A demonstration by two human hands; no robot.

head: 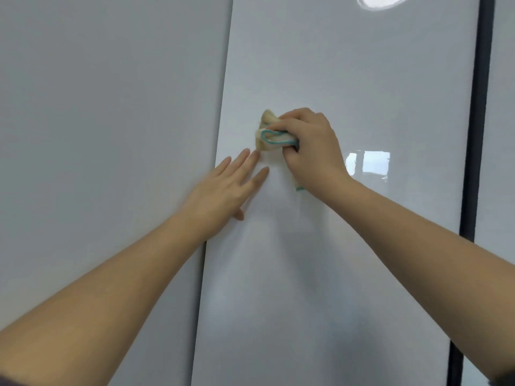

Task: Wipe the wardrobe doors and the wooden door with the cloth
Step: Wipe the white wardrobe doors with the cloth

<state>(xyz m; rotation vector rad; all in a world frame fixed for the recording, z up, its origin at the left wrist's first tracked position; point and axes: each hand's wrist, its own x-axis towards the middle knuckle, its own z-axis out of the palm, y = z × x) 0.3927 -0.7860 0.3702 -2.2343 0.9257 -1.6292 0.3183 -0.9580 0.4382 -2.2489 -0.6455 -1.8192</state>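
**Head view.** The centre wardrobe door [348,79], a glossy pale panel, is taken as the reference for all places.

The cloth [274,136], beige with teal edging, is bunched and pressed against the centre wardrobe door at mid-height, towards its left edge. Its long axis runs roughly across the door. The cloth is gripped by the right hand [309,143]: the fingers [289,121] are curled over the upper side of the wad, and a teal corner shows below the wrist.

The left hand [223,188] is laid flat on the same door, lower and further left, at the seam [220,135] with the left wardrobe door [97,107]. Its fingers [256,179] are straight, slightly spread and hold nothing. Their tips lie just beside the lower edge of the cloth; contact cannot be confirmed.

The controlling relation is judged as follows: the cloth is already in the right hand, and the greater unwiped run of the door lies to the right of it and above it. A stroke downward or leftward would be obstructed by the left hand.

A dark vertical strip [478,121] bounds the centre wardrobe door on the right, with a further panel [501,107] beyond it. A window reflection [374,161] and a lamp reflection [381,1] are seen on the gloss. The wooden door is not in view.
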